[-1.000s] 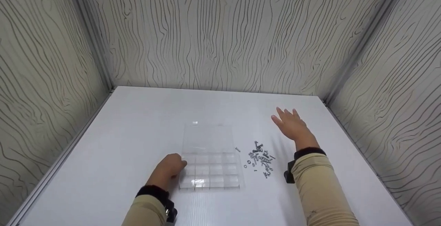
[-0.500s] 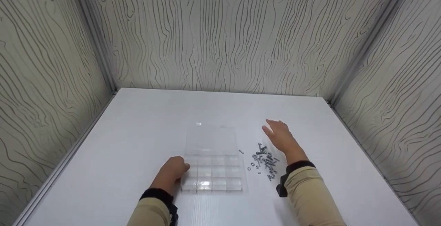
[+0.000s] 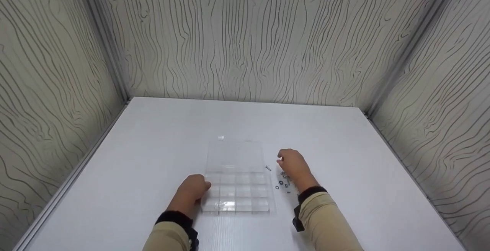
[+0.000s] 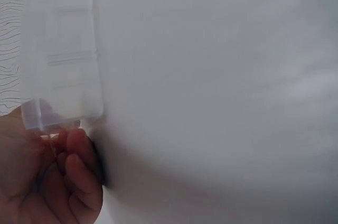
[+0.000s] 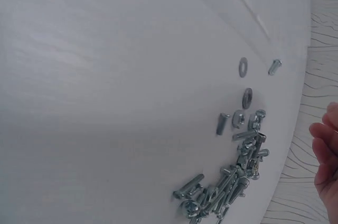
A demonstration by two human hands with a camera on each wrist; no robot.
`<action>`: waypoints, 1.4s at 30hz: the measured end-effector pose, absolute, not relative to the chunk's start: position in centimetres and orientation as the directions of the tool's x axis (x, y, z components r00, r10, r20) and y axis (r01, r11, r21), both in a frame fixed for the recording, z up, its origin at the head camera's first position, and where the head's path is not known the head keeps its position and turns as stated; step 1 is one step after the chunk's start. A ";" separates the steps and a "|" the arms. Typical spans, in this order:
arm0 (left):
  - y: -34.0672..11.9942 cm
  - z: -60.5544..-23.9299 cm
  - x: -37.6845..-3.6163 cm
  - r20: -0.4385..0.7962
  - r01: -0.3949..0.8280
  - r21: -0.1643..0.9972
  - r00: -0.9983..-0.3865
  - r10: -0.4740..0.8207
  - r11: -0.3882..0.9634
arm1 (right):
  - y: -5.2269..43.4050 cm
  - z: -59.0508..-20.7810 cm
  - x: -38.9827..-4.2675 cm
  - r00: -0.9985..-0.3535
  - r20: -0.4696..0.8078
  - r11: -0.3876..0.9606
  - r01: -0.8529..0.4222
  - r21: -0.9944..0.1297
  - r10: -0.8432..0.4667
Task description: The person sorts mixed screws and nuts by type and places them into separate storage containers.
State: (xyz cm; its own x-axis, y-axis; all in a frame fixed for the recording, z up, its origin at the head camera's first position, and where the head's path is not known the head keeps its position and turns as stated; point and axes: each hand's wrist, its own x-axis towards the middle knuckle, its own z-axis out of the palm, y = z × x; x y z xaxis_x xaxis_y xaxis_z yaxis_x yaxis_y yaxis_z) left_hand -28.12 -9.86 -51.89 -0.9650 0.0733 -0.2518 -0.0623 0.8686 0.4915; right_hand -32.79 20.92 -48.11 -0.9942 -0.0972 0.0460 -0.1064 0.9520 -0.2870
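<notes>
A clear plastic compartment box [image 3: 244,190] lies on the white table, its transparent lid [image 3: 234,153] folded back flat behind it. My left hand [image 3: 191,188] grips the box's left side, thumb on the rim and fingers curled against its side. Above the hardware hovers my right hand [image 3: 295,165], fingers loosely bent, with nothing seen in it. Beneath it is a pile of metal bolts [image 5: 227,189], partly hidden by the hand in the head view. Several small pieces lie beside the pile, among them a flat washer [image 5: 240,69] and a short bolt [image 5: 221,124].
A single screw [image 3: 268,168] lies apart, just right of the box. The white tabletop [image 3: 164,136] extends around the box and pile. Wood-grain patterned panels [image 3: 245,40] stand at the back and both sides.
My right hand has come left and toward me, from beyond the pile to above it, its fingers going from spread to bent. The left hand keeps its grip on the box.
</notes>
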 end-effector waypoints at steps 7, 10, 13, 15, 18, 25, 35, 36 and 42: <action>-9.8 -51.8 -27.9 -0.236 -0.061 0.484 -0.970 0.063 0.873 | 19.3 -49.3 -33.0 -0.993 -0.035 0.970 -0.101 -0.221 -0.112; -9.7 -51.6 -27.7 -0.245 -0.064 0.476 -0.967 0.063 0.877 | 18.9 -49.9 -33.3 -0.992 -0.050 0.970 -0.107 -0.217 -0.120; -9.7 -51.4 -27.5 -0.260 -0.080 0.468 -0.964 0.051 0.880 | 18.6 -50.6 -33.4 -0.989 -0.046 0.971 -0.128 -0.203 -0.140; -9.7 -51.4 -27.4 -0.269 -0.094 0.462 -0.962 0.038 0.882 | 18.3 -50.9 -33.5 -0.987 -0.027 0.969 -0.147 -0.200 -0.155; -9.7 -51.4 -27.4 -0.266 -0.098 0.454 -0.963 0.030 0.885 | 18.0 -51.4 -33.6 -0.986 0.012 0.968 -0.167 -0.185 -0.168; -9.5 -51.3 -27.4 -0.249 -0.091 0.458 -0.968 0.029 0.884 | 17.3 -51.5 -34.0 -0.981 0.051 0.975 -0.194 -0.107 -0.189; -9.3 -51.5 -27.3 -0.241 -0.106 0.482 -0.971 0.015 0.870 | 17.5 -51.7 -33.7 -0.991 0.002 0.982 -0.133 -0.135 -0.134; -9.3 -51.4 -27.3 -0.243 -0.104 0.480 -0.970 0.018 0.871 | 17.7 -51.6 -33.8 -0.993 0.004 0.981 -0.120 -0.155 -0.121; -9.4 -51.1 -27.3 -0.247 -0.092 0.456 -0.969 0.027 0.885 | 18.0 -49.6 -34.3 -0.991 0.092 0.958 -0.117 -0.260 -0.096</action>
